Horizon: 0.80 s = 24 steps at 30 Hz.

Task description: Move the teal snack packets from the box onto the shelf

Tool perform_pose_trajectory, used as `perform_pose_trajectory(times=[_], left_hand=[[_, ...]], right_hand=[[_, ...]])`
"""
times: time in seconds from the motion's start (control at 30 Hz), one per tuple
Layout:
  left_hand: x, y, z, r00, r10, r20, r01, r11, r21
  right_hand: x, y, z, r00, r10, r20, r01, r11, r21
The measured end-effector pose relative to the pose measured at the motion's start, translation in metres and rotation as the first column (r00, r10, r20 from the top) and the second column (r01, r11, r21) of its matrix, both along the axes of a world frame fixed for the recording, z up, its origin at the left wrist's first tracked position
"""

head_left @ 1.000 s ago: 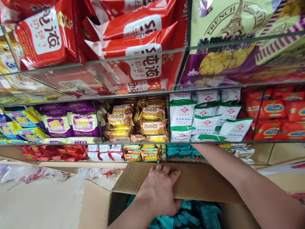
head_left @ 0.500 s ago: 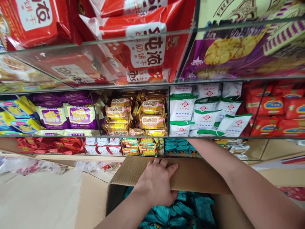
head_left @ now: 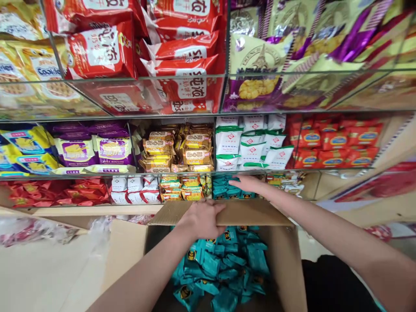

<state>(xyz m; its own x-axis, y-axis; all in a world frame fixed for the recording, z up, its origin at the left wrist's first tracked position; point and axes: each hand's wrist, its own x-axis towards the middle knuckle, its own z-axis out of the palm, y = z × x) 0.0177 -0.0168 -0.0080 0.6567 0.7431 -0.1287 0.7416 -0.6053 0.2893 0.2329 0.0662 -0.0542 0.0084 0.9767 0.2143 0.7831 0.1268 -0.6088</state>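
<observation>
My left hand (head_left: 203, 219) is closed over the upper flap of a cardboard box (head_left: 250, 213), thumb below the edge and fingers on top. Inside the box lie many loose teal packets (head_left: 224, 262) with black and orange round marks. My right hand (head_left: 244, 182) reaches past the box into a bottom-shelf compartment. Its fingers stretch leftward over the teal packets (head_left: 221, 187) stacked there, a gap showing between them; the shelf edge partly covers the hand. I see nothing held in it.
White-and-green packets (head_left: 251, 149) fill the shelf above, beside brown-gold packets (head_left: 196, 149) and red packets (head_left: 334, 141). Glass fronts (head_left: 146, 97) edge the upper shelf of larger bags. Clear plastic bags (head_left: 35, 229) lie low on the left by the pale floor (head_left: 55, 273).
The view has drawn back and shifted right. My right hand, hidden behind the shelf edge before, now shows in the compartment. My left hand keeps hold of the flap.
</observation>
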Motion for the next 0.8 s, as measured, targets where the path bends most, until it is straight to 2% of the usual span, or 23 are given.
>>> perform_pose_trajectory(times=[0.07,0.1,0.2,0.27,0.3,0.33,0.37,0.43,0.47,0.53,0.57,0.63,0.8], left_hand=[[0.001,0.0,-0.002,1.0,-0.01,-0.013,0.01,1.0,0.008],[0.002,0.0,-0.002,1.0,-0.014,-0.022,0.014,1.0,0.01],[0.004,-0.002,-0.004,0.998,-0.001,-0.058,0.001,1.0,0.013],[0.006,-0.004,-0.004,0.997,0.014,-0.075,-0.014,1.0,0.006],[0.007,-0.005,-0.004,0.996,0.021,-0.083,-0.021,1.0,0.003],[0.008,-0.006,-0.004,0.996,0.025,-0.088,-0.025,1.0,0.0],[0.008,-0.007,-0.003,0.995,0.026,-0.093,-0.026,1.0,0.001],[0.009,-0.01,-0.001,0.994,0.026,-0.105,-0.026,1.0,0.007],[0.01,-0.011,0.0,0.993,0.027,-0.111,-0.025,1.0,0.012],[0.01,-0.014,0.001,0.993,0.028,-0.118,-0.025,0.999,0.027],[0.01,-0.015,0.002,0.993,0.03,-0.118,-0.026,0.999,0.036],[0.01,-0.019,0.004,0.993,0.034,-0.113,-0.028,0.998,0.057],[0.007,-0.027,0.01,0.996,0.023,-0.088,-0.011,0.992,0.128]], right_hand=[[0.015,-0.044,0.015,0.986,0.155,0.061,-0.15,0.986,-0.077],[0.02,-0.072,0.023,0.972,0.217,0.091,-0.212,0.975,-0.06],[0.02,-0.159,0.036,0.941,0.284,0.182,-0.316,0.931,0.183],[0.008,-0.205,0.025,0.893,0.368,0.261,-0.427,0.876,0.225],[0.0,-0.221,0.013,0.858,0.409,0.312,-0.474,0.864,0.169],[-0.008,-0.23,-0.003,0.835,0.413,0.363,-0.473,0.876,0.091],[-0.014,-0.235,-0.021,0.836,0.37,0.405,-0.406,0.914,0.003],[-0.024,-0.231,-0.058,0.853,0.21,0.478,-0.138,0.974,-0.182],[-0.026,-0.226,-0.074,0.848,0.119,0.516,0.028,0.963,-0.268],[-0.025,-0.217,-0.097,0.83,0.034,0.557,0.204,0.911,-0.359],[-0.024,-0.214,-0.104,0.828,0.02,0.561,0.232,0.898,-0.373],[-0.021,-0.213,-0.11,0.833,0.023,0.554,0.215,0.908,-0.361],[-0.022,-0.218,-0.107,0.853,0.02,0.521,0.168,0.935,-0.312]])
